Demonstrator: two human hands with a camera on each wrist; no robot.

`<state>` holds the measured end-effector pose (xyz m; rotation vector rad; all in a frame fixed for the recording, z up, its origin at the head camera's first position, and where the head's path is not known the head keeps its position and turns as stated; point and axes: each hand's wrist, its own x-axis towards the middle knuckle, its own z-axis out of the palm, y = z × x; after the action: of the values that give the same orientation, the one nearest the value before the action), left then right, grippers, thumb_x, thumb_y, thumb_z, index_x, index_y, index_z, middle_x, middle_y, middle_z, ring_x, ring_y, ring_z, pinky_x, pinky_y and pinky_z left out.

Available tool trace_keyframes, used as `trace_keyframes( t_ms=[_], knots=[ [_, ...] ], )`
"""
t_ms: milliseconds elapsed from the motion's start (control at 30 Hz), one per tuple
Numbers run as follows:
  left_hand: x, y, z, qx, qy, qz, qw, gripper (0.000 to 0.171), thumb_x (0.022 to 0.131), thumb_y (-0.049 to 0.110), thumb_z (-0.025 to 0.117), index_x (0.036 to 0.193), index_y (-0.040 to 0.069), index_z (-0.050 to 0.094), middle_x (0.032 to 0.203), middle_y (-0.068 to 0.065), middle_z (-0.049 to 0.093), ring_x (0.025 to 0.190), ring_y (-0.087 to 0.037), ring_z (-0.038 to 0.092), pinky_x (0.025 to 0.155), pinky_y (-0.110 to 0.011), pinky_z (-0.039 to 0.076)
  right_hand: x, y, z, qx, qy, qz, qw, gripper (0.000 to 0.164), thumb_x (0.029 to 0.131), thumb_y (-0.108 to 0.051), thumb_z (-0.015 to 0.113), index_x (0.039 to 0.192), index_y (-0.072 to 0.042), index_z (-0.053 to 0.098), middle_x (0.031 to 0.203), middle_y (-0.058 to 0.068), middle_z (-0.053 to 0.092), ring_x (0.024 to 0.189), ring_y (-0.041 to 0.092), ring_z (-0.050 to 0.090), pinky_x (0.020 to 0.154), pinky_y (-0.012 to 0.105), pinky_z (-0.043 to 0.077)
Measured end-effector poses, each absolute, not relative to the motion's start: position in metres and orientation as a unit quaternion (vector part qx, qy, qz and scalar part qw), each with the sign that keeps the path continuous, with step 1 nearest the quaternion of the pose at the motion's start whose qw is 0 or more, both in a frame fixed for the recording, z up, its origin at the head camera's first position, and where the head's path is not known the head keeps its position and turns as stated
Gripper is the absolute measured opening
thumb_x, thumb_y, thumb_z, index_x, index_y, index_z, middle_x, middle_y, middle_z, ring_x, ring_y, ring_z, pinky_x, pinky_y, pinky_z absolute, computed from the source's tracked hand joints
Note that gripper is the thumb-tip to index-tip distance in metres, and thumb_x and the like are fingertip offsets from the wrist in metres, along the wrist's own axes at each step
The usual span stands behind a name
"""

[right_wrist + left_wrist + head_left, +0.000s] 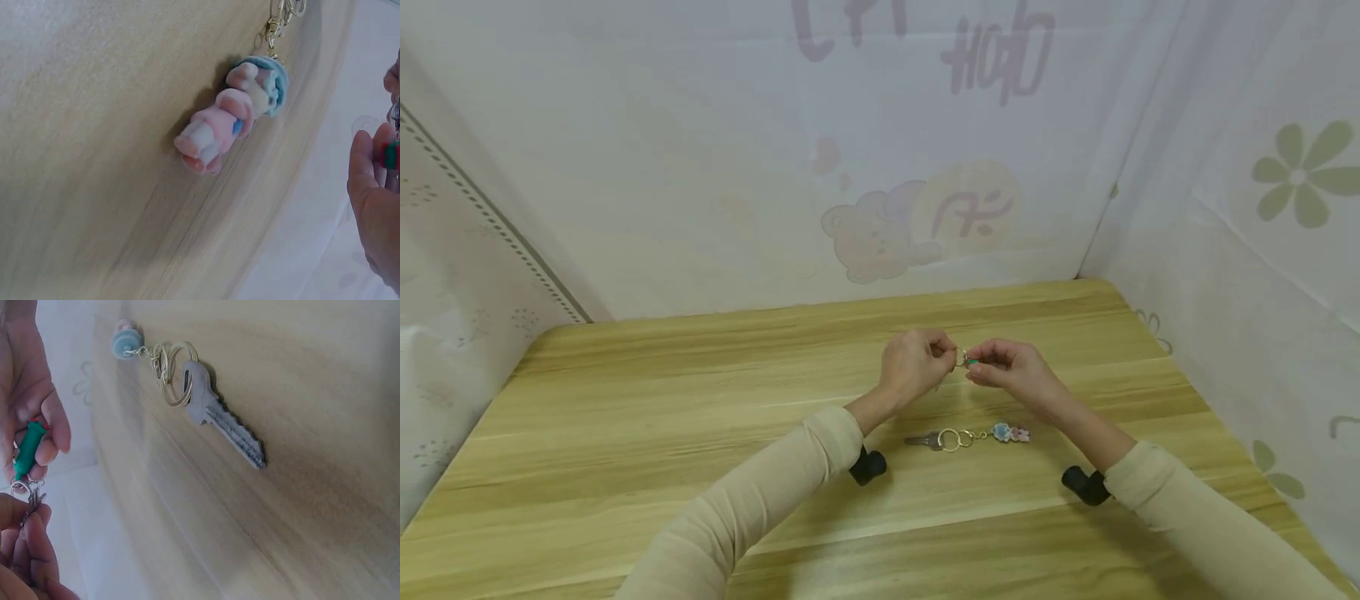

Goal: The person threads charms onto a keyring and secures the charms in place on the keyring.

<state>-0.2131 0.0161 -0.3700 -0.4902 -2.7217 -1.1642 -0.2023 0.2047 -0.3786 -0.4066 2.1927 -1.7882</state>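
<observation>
Above the table my left hand (915, 364) pinches a metal key ring (959, 357) between thumb and fingertips, with a small grey metal piece beside the fingertips in the left wrist view. Facing it, my right hand (1013, 371) grips a small green charm (28, 451) with red at its end, joined to that ring. Below both hands, a second keychain lies flat on the table. Its silver key (228, 428) points left in the head view, gold rings (950, 440) are in the middle, and a doll charm (222, 125) in pink with a blue hat is at the right.
The wood-grain table (662, 400) runs back to a pale printed curtain (700, 167). Black wrist mounts (868, 467) hang under the forearms, the left one near the key on the table.
</observation>
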Motion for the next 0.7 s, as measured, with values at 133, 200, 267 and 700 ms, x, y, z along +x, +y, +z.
trace_keyframes(
  t_ms=[133,200,267,700],
  knots=[
    [-0.214,0.012,-0.368,-0.167,-0.89,-0.424,0.009,0.008,0.084,0.012,0.066,0.088,0.013,0.072,0.073,0.002,0.072,0.052,-0.002,0.055,0.045,-0.017,0.035,-0.2032,0.2083,-0.3777,-0.151,0.766,-0.606,0.152,0.029,0.093,-0.009,0.058,0.115,0.009,0.052,0.112,0.025,0.056,0.094,0.011,0.064,0.087,0.027,0.051],
    [-0.2144,0.0102,-0.367,-0.18,-0.885,-0.428,-0.017,0.009,0.086,0.013,0.066,0.093,0.013,0.071,0.074,0.001,0.072,0.051,-0.002,0.054,0.043,-0.017,0.031,-0.2037,0.2085,-0.3767,-0.152,0.761,-0.611,0.155,0.028,0.093,-0.006,0.056,0.114,0.01,0.051,0.109,0.022,0.057,0.094,0.012,0.065,0.087,0.028,0.051],
    [-0.2146,0.0086,-0.3661,-0.195,-0.888,-0.416,-0.033,0.009,0.088,0.014,0.066,0.095,0.014,0.07,0.075,0.0,0.072,0.052,-0.003,0.056,0.043,-0.017,0.032,-0.2044,0.2084,-0.3761,-0.151,0.758,-0.615,0.156,0.026,0.094,-0.005,0.055,0.114,0.011,0.05,0.107,0.02,0.059,0.094,0.013,0.065,0.088,0.029,0.051],
    [-0.2124,0.0056,-0.3627,-0.244,-0.897,-0.369,-0.003,0.004,0.088,0.015,0.067,0.089,0.013,0.07,0.077,0.001,0.071,0.063,-0.003,0.06,0.054,-0.017,0.043,-0.2044,0.2076,-0.3719,-0.157,0.768,-0.599,0.166,0.024,0.094,-0.007,0.055,0.112,0.01,0.052,0.102,0.013,0.063,0.091,0.012,0.065,0.087,0.029,0.051]
  ],
)
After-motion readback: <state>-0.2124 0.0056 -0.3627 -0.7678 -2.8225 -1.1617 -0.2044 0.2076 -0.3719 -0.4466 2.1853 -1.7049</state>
